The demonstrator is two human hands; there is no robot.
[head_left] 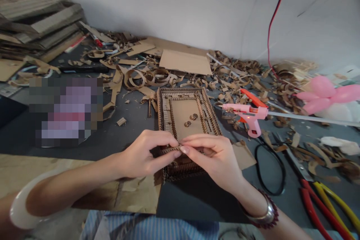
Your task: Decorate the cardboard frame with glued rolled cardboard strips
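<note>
My left hand (147,153) and my right hand (218,157) meet over the near end of a rectangular frame (210,112) built from corrugated cardboard strips. Thumbs and fingers of both are pinched together on a small corrugated cardboard strip (180,147), mostly covered by the fingertips. Two little coiled cardboard rolls, one (194,116) slightly farther away than the other (187,123), lie on the flat panel inside the frame. My hands hide part of the frame's near side.
A pink glue gun (253,114) rests right of the frame, its black cord (255,157) looped nearby. Red-and-yellow-handled shears (306,187) lie at the right. Cardboard scraps (135,78) litter the back; stacked cardboard (42,18) stands back left. Pink balloons (323,90) sit far right.
</note>
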